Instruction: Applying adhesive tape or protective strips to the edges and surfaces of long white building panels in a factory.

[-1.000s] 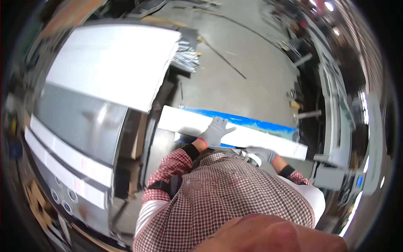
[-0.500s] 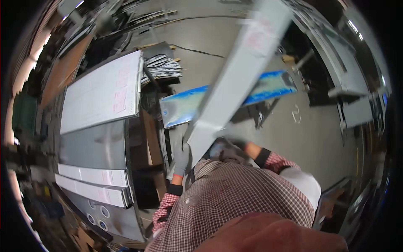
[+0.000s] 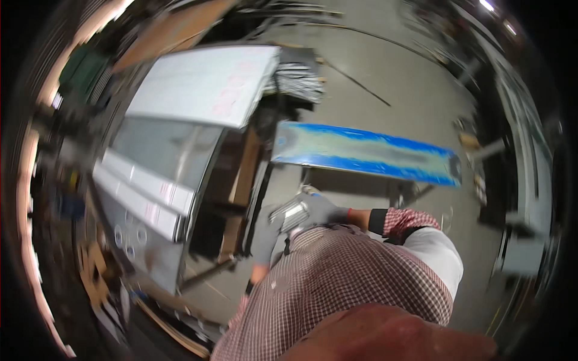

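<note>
Left hand (image 3: 265,240): gloved, hanging low by my hip. The picture blurs here, so I cannot tell if my fingers are curled or loose. It looks empty.
Right hand (image 3: 316,210): gloved, up in front of my chest, fingers wrapped round a small shiny metal piece (image 3: 289,213).
Panel (image 3: 364,153): long, blue-edged, lying flat on a stand just ahead of my hands. Neither hand touches it.
Slip risk: I judge the metal piece could slide out of the glove; the hold looks shallow.
Knock risk: the panel overhangs its stand at both ends, so a bump from my elbow or hip might tip it onto the floor (image 3: 415,72).
Left side: stacked white sheets (image 3: 198,84) on the desk sit near me; swinging round could catch a corner.
Underfoot: loose rods (image 3: 301,75) beyond the sheets, a trip hazard.
</note>
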{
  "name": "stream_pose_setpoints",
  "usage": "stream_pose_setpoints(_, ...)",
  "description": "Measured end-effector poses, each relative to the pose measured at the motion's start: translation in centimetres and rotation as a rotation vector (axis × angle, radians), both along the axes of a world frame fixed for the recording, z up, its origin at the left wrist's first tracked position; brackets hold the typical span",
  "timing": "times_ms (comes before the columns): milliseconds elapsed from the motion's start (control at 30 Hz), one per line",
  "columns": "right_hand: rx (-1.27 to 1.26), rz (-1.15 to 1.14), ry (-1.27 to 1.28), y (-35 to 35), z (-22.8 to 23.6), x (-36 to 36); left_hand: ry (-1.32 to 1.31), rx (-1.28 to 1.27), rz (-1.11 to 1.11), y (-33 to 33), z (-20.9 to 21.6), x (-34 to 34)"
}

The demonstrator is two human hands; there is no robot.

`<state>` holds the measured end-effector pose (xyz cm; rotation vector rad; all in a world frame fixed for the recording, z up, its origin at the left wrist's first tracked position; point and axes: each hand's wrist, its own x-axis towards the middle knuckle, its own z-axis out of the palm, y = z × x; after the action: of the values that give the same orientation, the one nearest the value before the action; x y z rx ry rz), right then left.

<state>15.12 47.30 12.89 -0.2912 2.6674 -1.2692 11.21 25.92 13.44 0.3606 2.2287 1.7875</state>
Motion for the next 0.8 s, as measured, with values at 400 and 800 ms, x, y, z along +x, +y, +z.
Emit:
stream_pose_setpoints(400,-0.179,-0.539,1.153,25.5,28.5,-7.7,-0.366,0.566,-0.622,22.9,-7.1,-2.0)
stream_pose_setpoints(800,0.261,-1.258,1.304,31.0,20.7,4.5,-0.505,1.650,-0.397,8.5,5.4,-16.9)
